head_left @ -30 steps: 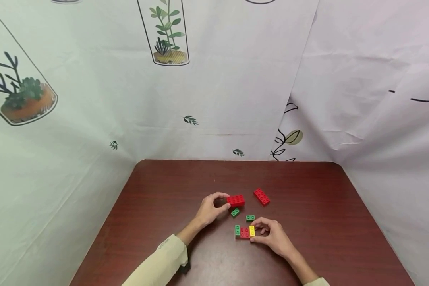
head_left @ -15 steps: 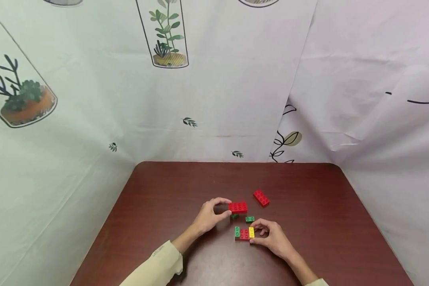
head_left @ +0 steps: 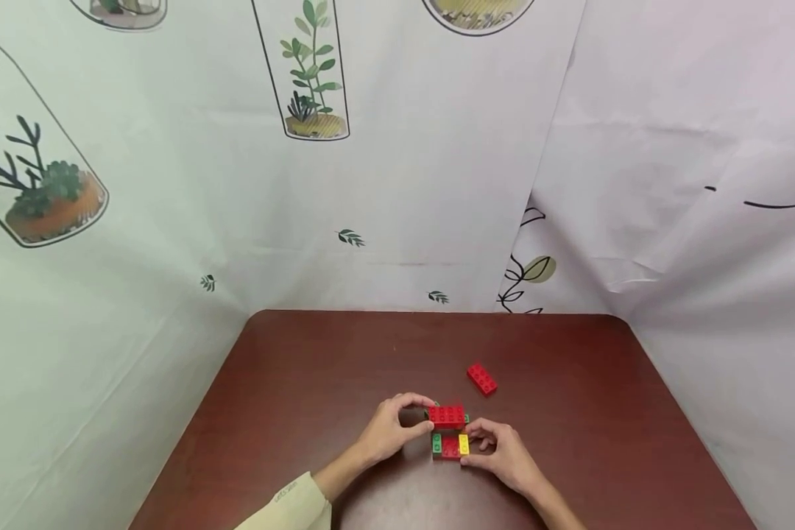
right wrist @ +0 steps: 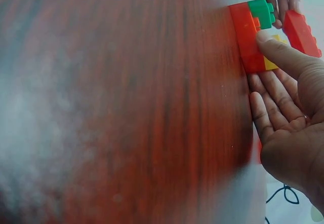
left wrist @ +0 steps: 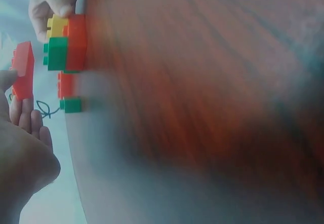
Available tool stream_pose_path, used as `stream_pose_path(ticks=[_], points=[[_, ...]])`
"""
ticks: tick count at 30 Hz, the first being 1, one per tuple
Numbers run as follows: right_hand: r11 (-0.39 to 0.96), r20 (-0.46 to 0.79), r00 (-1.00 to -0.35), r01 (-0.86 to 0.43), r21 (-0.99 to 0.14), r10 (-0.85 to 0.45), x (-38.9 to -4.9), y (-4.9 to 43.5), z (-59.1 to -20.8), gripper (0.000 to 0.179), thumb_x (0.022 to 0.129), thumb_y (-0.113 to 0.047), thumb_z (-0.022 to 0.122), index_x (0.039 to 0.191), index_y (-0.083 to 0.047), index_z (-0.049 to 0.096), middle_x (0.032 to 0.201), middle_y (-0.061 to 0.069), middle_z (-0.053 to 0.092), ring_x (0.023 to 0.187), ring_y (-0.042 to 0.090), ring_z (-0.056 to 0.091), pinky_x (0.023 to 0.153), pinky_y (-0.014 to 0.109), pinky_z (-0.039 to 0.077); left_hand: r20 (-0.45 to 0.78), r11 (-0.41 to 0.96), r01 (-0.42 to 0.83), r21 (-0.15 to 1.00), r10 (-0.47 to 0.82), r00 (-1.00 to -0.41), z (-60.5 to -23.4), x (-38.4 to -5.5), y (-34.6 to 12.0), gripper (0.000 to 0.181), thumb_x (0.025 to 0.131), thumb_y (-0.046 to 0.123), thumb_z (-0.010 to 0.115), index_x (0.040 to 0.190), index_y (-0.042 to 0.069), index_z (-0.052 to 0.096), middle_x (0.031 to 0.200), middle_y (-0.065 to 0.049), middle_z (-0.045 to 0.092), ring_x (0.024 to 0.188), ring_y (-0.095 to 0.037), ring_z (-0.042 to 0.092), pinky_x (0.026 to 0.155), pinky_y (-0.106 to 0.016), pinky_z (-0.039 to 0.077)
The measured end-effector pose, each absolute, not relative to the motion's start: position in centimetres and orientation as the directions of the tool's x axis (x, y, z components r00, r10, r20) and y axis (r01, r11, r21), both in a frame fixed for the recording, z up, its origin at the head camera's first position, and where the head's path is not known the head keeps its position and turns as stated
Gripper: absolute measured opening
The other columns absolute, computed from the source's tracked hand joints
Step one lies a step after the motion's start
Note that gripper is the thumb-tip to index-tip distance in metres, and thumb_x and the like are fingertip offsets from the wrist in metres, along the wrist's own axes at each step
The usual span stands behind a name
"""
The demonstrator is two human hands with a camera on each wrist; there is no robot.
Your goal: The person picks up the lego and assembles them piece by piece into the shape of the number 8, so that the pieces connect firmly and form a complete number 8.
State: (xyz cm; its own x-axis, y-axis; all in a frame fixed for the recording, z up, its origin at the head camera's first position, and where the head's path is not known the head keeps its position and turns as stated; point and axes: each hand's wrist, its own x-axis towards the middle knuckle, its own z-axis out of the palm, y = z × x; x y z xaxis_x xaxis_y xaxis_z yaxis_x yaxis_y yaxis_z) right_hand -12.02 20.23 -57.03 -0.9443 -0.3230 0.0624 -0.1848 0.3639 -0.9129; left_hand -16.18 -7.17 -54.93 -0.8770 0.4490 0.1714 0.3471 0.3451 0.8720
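Note:
My left hand [head_left: 387,430] pinches a red eight-stud toy brick [head_left: 447,417] between thumb and fingers. In the left wrist view that held brick [left wrist: 23,71] is off the table. It hangs just behind a small assembly, apart from it. The assembly is a red base brick [right wrist: 247,40] with a green brick [head_left: 436,444] on its left end and a yellow brick [head_left: 464,444] on its right; red studs show between them. My right hand [head_left: 509,458] grips the assembly at the yellow end, thumb in front, fingers behind. Loose green bricks are mostly hidden behind the held brick; one green brick [head_left: 467,418] peeks out.
Another red brick [head_left: 481,379] lies farther back on the dark brown table [head_left: 331,353]. A pale cloth [head_left: 397,184] printed with plants surrounds the table on its back and sides.
My left hand has brought the red brick toward me and slightly right, over the loose green bricks, close behind the assembly. The right hand keeps its grip. The head view has tilted up slightly.

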Motion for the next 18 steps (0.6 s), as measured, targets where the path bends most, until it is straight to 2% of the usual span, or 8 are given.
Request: stream_pose_path(ticks=[6, 18], points=[[0.353, 0.079, -0.944, -0.197, -0.914, -0.321, -11.9, 20.0, -57.2, 0.037, 0.079, -0.013, 0.095, 0.109, -0.009, 0.074, 0.102, 0.001, 0.076, 0.086, 0.015, 0.066, 0.074, 0.027, 0.054, 0.163, 0.344, 0.341, 0.875, 0.453, -0.876, -55.3, -15.2, -7.1, 0.027, 0.095, 0.033, 0.083, 0.12, 0.028, 0.075, 0.121, 0.013, 0.073, 0.12, -0.016, 0.064, 0.108, -0.053, 0.045], [0.371, 0.1, -0.942, -0.222, -0.902, -0.32, -11.9, 20.3, -57.2, 0.037, 0.079, -0.015, 0.096, 0.108, -0.011, 0.074, 0.102, 0.0, 0.076, 0.083, 0.014, 0.064, 0.074, 0.026, 0.053, 0.163, 0.335, 0.35, 0.875, 0.476, -0.864, -56.0, -14.3, -6.7, 0.03, 0.094, 0.034, 0.084, 0.121, 0.028, 0.075, 0.119, 0.014, 0.073, 0.122, -0.014, 0.062, 0.109, -0.042, 0.044]])
